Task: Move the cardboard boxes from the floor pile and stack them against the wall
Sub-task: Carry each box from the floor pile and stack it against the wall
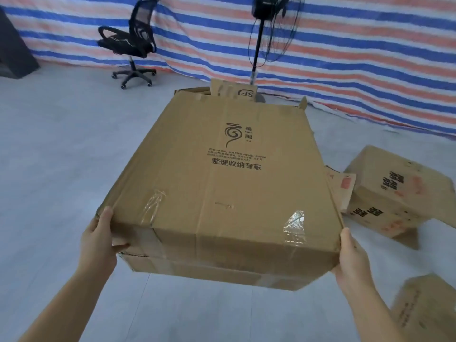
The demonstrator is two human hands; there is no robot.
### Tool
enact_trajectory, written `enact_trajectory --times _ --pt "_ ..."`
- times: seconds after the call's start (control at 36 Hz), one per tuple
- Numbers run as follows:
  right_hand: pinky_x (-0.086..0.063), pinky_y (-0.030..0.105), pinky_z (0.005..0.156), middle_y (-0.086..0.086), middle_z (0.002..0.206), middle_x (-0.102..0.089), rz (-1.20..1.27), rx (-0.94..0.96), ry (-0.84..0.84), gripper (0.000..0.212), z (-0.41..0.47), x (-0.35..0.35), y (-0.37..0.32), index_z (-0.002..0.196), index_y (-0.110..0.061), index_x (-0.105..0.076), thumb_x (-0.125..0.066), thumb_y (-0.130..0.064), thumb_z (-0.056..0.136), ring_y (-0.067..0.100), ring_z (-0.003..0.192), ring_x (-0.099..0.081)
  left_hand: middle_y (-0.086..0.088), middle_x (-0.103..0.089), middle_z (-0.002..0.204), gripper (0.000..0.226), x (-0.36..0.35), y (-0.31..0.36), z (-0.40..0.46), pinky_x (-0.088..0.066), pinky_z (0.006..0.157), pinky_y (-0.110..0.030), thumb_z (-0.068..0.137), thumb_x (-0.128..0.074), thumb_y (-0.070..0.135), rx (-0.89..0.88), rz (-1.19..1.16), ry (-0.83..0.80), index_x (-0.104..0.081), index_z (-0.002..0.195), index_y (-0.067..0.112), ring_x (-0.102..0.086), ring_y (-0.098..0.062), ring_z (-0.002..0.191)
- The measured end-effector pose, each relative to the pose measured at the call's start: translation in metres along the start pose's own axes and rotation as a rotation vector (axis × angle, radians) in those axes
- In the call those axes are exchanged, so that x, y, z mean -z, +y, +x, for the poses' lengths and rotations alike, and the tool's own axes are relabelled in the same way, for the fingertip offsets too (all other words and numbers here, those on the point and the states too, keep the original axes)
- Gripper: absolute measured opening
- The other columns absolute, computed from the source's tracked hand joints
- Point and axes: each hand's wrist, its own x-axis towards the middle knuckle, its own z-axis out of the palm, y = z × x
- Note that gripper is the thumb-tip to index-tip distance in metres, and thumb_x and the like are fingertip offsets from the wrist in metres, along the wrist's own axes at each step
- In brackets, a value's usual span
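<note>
A large brown cardboard box with black printed characters and strips of clear tape fills the middle of the view, held off the floor. My left hand grips its near left corner, thumb on top. My right hand grips its near right corner. Behind its far edge a smaller cardboard box marked with a logo pokes up. On the floor at the right lie a printed cardboard box tipped at an angle and another box at the lower right edge, blurred.
A striped blue, orange and white tarp hangs as the back wall. A black office chair stands at the back left, a black standing fan behind the held box. A dark cabinet sits far left. Grey floor stretches left.
</note>
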Motion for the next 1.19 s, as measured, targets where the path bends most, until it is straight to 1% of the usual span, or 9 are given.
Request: enact_trajectory --times 0.08,0.17,0.39,0.61,0.72,0.86,0.97,1.08,1.19 --pt "-0.049 0.038 0.081 0.000 0.097 -0.066 -0.029 0.038 -0.070 0.029 0.002 -0.035 -0.022 0.093 -0.020 -0.062 -0.041 -0.039 0.100 0.019 0.089 -0.062 0.005 -0.048 0.123 0.036 0.021 0.016 0.007 -0.047 0.092 -0.053 0.098 -0.047 0.035 -0.015 -0.054 0.052 -0.052 0.130 0.018 -0.046 -0.018 0.111" --pt "-0.048 0.047 0.095 -0.001 0.099 -0.067 -0.054 0.062 -0.128 0.031 0.009 -0.073 -0.039 0.096 -0.018 -0.062 -0.041 -0.041 0.099 0.023 0.101 -0.062 0.005 -0.047 0.123 0.035 0.037 0.029 0.015 -0.047 0.093 -0.053 0.098 -0.048 0.035 -0.027 -0.108 0.126 -0.052 0.130 0.019 -0.045 -0.018 0.110" --pt "-0.047 0.045 0.095 0.008 0.107 -0.061 -0.148 0.115 -0.342 0.039 0.033 -0.189 -0.088 0.122 -0.012 -0.053 -0.037 -0.041 0.101 0.029 0.100 -0.057 0.001 -0.046 0.125 0.043 0.066 0.062 0.051 -0.048 0.090 -0.053 0.097 -0.050 0.037 -0.039 -0.210 0.341 -0.050 0.134 0.017 -0.045 -0.022 0.108" --pt "-0.048 0.055 0.094 0.012 0.114 -0.064 -0.303 0.151 -0.558 0.043 0.057 -0.326 -0.125 0.111 -0.017 -0.058 -0.035 -0.051 0.099 0.034 0.102 -0.061 -0.001 -0.044 0.120 0.049 0.088 0.089 0.082 -0.049 0.089 -0.055 0.096 -0.051 0.038 -0.042 -0.313 0.601 -0.048 0.137 0.010 -0.043 -0.026 0.105" --pt "-0.048 0.045 0.089 0.009 0.110 -0.059 -0.342 0.184 -0.683 0.040 0.039 -0.399 -0.139 0.112 -0.012 -0.052 -0.035 -0.047 0.100 0.033 0.100 -0.057 -0.001 -0.043 0.117 0.048 0.109 0.094 0.088 -0.048 0.090 -0.055 0.096 -0.051 0.039 -0.021 -0.383 0.748 -0.047 0.135 0.011 -0.042 -0.026 0.101" --pt "-0.046 0.048 0.092 0.010 0.107 -0.061 -0.409 0.227 -0.852 0.041 0.002 -0.486 -0.135 0.113 -0.012 -0.055 -0.038 -0.047 0.099 0.034 0.105 -0.057 0.001 -0.048 0.094 0.042 0.158 0.092 0.102 -0.049 0.065 -0.042 0.096 -0.051 0.039 -0.041 -0.457 0.903 -0.050 0.131 0.015 -0.048 -0.021 0.080" --pt "-0.046 0.049 0.092 0.001 0.088 -0.058 -0.445 0.262 -0.988 0.034 -0.038 -0.550 -0.126 0.105 -0.012 -0.053 -0.037 -0.041 0.101 0.030 0.096 -0.054 -0.002 -0.046 0.118 0.047 0.208 0.086 0.122 -0.049 0.062 -0.039 0.096 -0.049 0.042 -0.027 -0.489 1.008 -0.048 0.135 0.016 -0.045 -0.028 0.102" --pt "-0.046 0.047 0.083 0.008 0.082 -0.056 -0.477 0.291 -1.075 0.039 -0.083 -0.617 -0.110 0.084 -0.011 -0.055 -0.036 -0.040 0.102 0.031 0.090 -0.053 0.000 -0.045 0.120 0.046 0.260 0.091 0.152 -0.047 0.062 -0.038 0.098 -0.046 0.042 -0.043 -0.499 1.073 -0.046 0.137 0.017 -0.042 -0.028 0.105" --pt "-0.046 0.046 0.079 0.010 0.088 -0.058 -0.478 0.302 -1.117 0.040 -0.129 -0.684 -0.092 0.083 -0.011 -0.056 -0.036 -0.040 0.101 0.030 0.087 -0.054 -0.003 -0.045 0.127 0.047 0.317 0.110 0.185 -0.046 0.078 -0.046 0.099 -0.046 0.041 -0.037 -0.517 1.121 -0.045 0.139 0.016 -0.041 -0.029 0.108"
